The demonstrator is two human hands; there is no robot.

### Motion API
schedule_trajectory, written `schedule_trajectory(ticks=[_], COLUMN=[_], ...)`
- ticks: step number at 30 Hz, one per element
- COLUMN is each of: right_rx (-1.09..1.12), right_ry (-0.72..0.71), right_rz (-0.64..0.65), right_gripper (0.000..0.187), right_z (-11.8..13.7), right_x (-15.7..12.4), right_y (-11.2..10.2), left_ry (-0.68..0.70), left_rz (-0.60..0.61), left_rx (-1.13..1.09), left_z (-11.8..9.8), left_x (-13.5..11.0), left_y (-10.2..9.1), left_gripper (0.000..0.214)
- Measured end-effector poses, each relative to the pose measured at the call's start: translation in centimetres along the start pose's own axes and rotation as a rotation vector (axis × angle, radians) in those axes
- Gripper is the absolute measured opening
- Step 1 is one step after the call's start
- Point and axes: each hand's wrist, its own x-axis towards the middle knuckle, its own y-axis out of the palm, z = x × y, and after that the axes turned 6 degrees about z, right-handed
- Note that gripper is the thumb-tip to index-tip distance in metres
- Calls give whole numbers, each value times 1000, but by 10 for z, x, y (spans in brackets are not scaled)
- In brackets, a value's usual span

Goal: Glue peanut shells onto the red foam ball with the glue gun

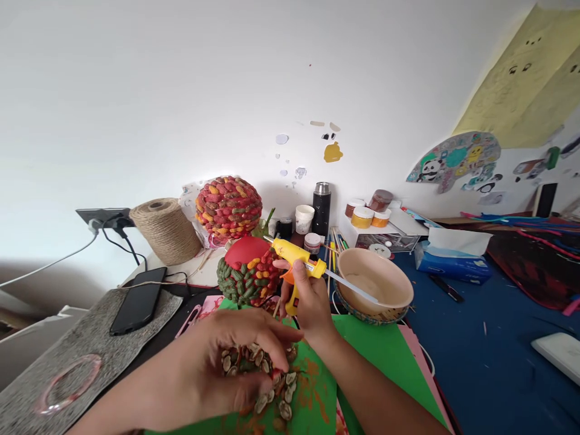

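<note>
My right hand [312, 296] grips a yellow hot glue gun [290, 252], its nozzle pointing up and left and a long translucent glue stick [353, 285] running out of its back. Low in front, my left hand [212, 368] is over a pile of small half shells [285, 411], pale inside. Its thumb and forefinger close on a small red shell [275, 373], mostly hidden. Just behind the glue gun stands a round red ball [247, 251], partly covered with green, red and orange shells; its upper part is bare red.
Green sheets [362, 344] lie under the shells. A finished-looking shell-covered ball [229, 208], a twine spool [163, 229] and a phone [138, 299] are at left. To the right are a beige bowl [376, 272], paint jars [362, 217], a black flask [321, 208] and a tissue pack [453, 260].
</note>
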Motion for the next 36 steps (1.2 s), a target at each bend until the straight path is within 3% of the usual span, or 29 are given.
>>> schedule_trajectory(ticks=[1,3,5,7,10,21,36], right_rx=[-2,-4,-3,-4,-31,-120,-269], right_ry=[2,2,4,-17,-55,-65,-129], right_rz=[-12,-9,24,45,93,168,142], right_gripper=[98,98,97,94,88,79,72], right_z=[0,0,0,0,-2,-10,-16], right_x=[1,2,1,-2,-7,-17,-18], right_y=[-1,-2,-2,0,3,4,4], left_ry=[1,-12,-25,-18,-33,-86,-96], left_rz=[1,-128,-363,-675,-869,-870,-822], left_rx=[-15,-69,-187,-377,-548,-446,-413], left_z=[-2,3,16,31,45,42,49], left_x=[0,3,8,14,20,22,19], left_y=[-1,-7,-18,-30,-43,-38,-34], left_gripper=[16,14,14,27,44,49,45])
